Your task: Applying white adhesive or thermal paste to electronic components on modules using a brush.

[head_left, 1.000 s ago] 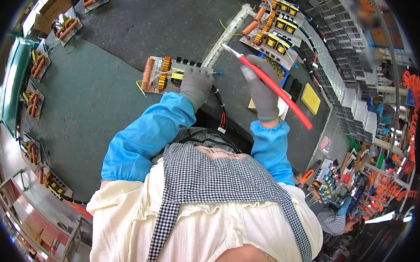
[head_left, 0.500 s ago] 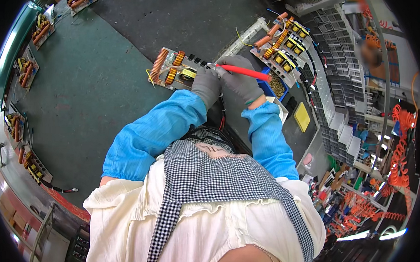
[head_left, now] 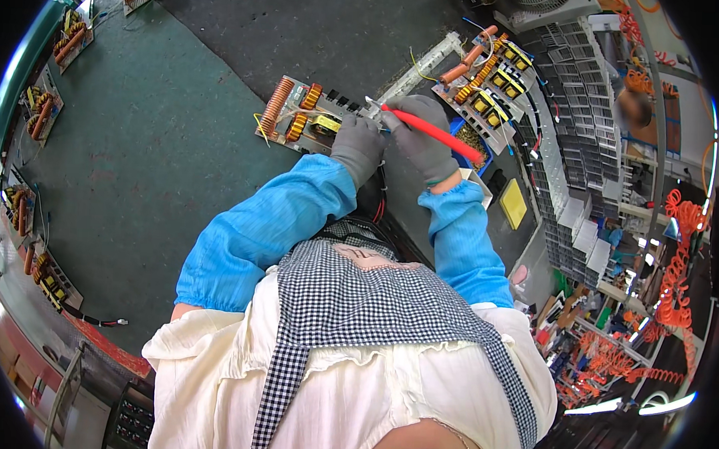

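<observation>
A circuit board (head_left: pixel 287 145) with copper coils, ring-shaped windings and a yellow transformer lies on the dark bench ahead of me. My left hand (head_left: pixel 358 147), in a grey glove, is closed at the board's right end; its fingertips are partly hidden. Beside it, my right hand (head_left: pixel 424 145), also gloved, grips a red-handled tool (head_left: pixel 447 138). That tool looks like pliers, with only one handle showing, and its metal tip is by the board's right end. Dark and red wires hang below, between my wrists.
Several similar boards (head_left: pixel 481 97) stand at the right, near a blue bin (head_left: pixel 470 143) of small parts. A yellow pad (head_left: pixel 514 204) lies nearer me. More boards (head_left: pixel 40 114) line the left bench edge. Stacked grey metal pieces (head_left: pixel 577 114) rise at the far right.
The right hand has shifted slightly right, and the red handle has swung so its far end points lower. The left hand stays at the board, which sits slightly farther right in view.
</observation>
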